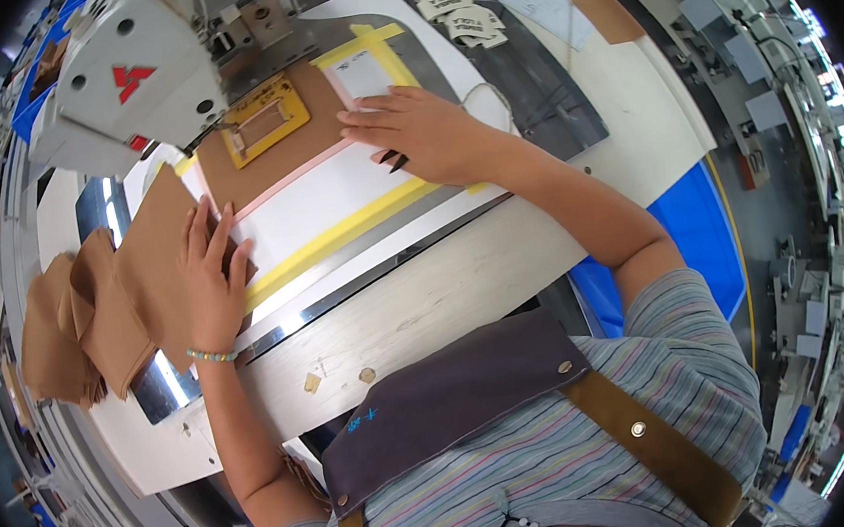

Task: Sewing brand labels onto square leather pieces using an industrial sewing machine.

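Note:
A brown fabric panel lies on a white board edged with yellow and pink tape, below the sewing machine head. On the panel rests a yellow rectangular frame with a window in its middle. My left hand is spread at the board's left edge, fingertips near the panel's corner. My right hand lies with fingers stretched over the panel's right edge. A small black pointed tool pokes out from under its palm, tucked in the hand; its kind is mostly hidden.
Stacked brown fabric pieces hang at the table's left side. White cloth labels lie at the back right, near a paper sheet and a brown piece. A blue bin stands below the table on the right.

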A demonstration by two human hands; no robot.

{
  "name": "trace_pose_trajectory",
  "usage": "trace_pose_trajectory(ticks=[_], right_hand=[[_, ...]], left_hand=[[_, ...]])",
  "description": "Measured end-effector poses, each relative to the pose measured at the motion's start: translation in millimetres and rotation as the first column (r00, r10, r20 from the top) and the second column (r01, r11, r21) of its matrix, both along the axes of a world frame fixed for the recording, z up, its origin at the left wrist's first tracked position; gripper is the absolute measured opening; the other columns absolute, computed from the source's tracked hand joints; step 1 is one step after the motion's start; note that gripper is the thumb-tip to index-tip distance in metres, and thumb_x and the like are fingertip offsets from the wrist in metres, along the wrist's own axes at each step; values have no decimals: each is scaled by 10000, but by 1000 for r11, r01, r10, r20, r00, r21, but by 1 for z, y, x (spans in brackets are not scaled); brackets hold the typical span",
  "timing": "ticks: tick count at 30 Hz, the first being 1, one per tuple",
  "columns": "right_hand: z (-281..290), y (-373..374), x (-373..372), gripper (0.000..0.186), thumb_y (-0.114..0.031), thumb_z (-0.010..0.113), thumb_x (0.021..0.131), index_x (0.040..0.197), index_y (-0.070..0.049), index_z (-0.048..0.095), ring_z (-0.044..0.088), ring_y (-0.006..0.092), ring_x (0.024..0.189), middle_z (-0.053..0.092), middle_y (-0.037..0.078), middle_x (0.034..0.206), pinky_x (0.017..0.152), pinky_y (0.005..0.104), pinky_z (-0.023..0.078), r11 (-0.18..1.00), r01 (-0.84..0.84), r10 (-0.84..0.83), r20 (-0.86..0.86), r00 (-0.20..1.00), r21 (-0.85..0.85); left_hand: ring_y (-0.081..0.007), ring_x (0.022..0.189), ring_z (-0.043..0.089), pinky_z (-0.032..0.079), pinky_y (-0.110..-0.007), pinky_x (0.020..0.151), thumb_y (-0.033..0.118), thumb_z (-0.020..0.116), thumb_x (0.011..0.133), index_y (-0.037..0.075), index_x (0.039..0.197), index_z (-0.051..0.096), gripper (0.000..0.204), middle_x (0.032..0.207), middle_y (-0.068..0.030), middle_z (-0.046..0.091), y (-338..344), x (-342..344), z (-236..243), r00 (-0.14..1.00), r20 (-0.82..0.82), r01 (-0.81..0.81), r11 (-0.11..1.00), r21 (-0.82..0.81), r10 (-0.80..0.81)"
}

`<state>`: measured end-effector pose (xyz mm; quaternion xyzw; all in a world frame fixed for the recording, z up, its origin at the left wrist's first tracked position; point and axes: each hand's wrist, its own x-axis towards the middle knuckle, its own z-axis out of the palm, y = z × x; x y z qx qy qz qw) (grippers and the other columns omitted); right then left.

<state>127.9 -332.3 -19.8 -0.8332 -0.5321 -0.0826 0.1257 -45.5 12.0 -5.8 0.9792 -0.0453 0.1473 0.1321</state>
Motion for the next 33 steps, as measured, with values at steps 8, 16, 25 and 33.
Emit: trace_pose_trajectory(ticks=[8,16,25,33], right_hand=[[62,-37,35,364,-136,656,975,1338,-134,674,733,294,1102,732,96,1244,890,417,589,830,509,-465,-222,857,226],[33,-97,109,263,-173,694,890,1129,-108,781,735,294,1045,767,94,1115,862,436,594,825,561,-562,191,805,68],[61,-70,120,206,-231,715,974,1053,-47,767,725,277,791,762,119,865,721,392,541,792,524,-567,60,822,313],[69,66,64,258,-212,764,933,1125,-40,752,687,197,819,770,63,959,751,345,545,907,279,-164,-347,924,315]], left_hand=[[-372,1525,393,317,-496,1249,224,671,1008,101,1460,646,469,1631,-130,484,-2,1,-4,1000,-3,-19,1000,-12,19],[-363,1522,398,322,-492,1250,254,665,1014,120,1471,643,477,1625,-115,496,-2,2,-1,1000,-2,-24,1000,15,24],[-363,1484,447,366,-481,1220,187,682,998,108,1438,651,447,1608,-130,509,-1,-2,6,997,68,-21,1000,-12,22],[-370,1228,630,527,-451,1035,100,720,944,19,1246,700,313,1398,-153,661,-16,0,43,978,193,101,990,-95,-81]])
